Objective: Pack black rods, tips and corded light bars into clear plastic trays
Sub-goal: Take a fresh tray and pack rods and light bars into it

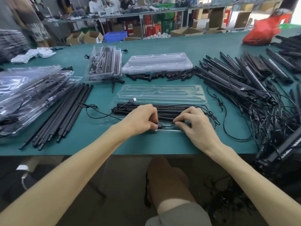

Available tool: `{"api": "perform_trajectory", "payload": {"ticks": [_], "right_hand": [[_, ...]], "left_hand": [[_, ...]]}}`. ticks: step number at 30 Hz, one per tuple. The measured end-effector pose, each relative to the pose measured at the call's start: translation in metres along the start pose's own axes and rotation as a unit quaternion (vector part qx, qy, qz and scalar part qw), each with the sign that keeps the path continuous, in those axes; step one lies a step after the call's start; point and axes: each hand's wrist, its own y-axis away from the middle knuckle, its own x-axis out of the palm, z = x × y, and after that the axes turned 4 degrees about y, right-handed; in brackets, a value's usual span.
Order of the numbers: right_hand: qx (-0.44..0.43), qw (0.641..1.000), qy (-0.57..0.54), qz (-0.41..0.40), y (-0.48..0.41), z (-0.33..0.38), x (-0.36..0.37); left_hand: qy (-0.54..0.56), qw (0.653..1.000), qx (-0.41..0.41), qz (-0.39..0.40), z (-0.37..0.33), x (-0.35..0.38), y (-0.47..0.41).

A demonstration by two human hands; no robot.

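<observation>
A green table (146, 144) seen from above. At far left sits a stack of packed clear trays (31, 88), blurred and cut off by the frame edge. Just beside it lie loose black rods (65, 115), fanned toward the table's near edge. Further back are a smaller stack of filled trays (104, 62) and, to its right, a stack of empty trays (156, 62) with a row of black tips (162, 75) in front.

At centre, an open clear tray (161, 93) holds black light bars (167, 111) in its near half, and a USB plug (133, 100) rests above them. The left hand (141, 118) pinches a small black piece (158, 126) on a cord (169, 125) at the tray's near edge. The right hand (195, 123), close beside, pinches the same cord with curled fingers. Both hands cover the tray's front slots, so what lies there cannot be told.

At right, a tangled pile of corded light bars (244, 82) runs off the frame. A red bag (262, 31) sits behind it, blurred.
</observation>
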Motion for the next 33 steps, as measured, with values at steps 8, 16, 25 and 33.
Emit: {"api": "perform_trajectory", "payload": {"ticks": [8, 16, 25, 33], "right_hand": [[0.197, 0.968, 0.15, -0.043, -0.011, -0.032, -0.044], [0.259, 0.952, 0.161, 0.016, -0.011, -0.038, -0.048], [0.285, 0.956, 0.054, -0.032, -0.01, -0.034, -0.067], [0.34, 0.929, -0.147, -0.02, 0.001, -0.04, -0.074]], "left_hand": [[-0.031, 0.999, 0.007, -0.001, -0.002, -0.004, 0.001], [0.037, 0.998, 0.046, -0.01, 0.0, -0.007, -0.007], [-0.046, 0.997, 0.057, -0.028, 0.008, 0.011, -0.009], [-0.108, 0.992, 0.059, -0.006, 0.021, 0.028, 0.001]]}}
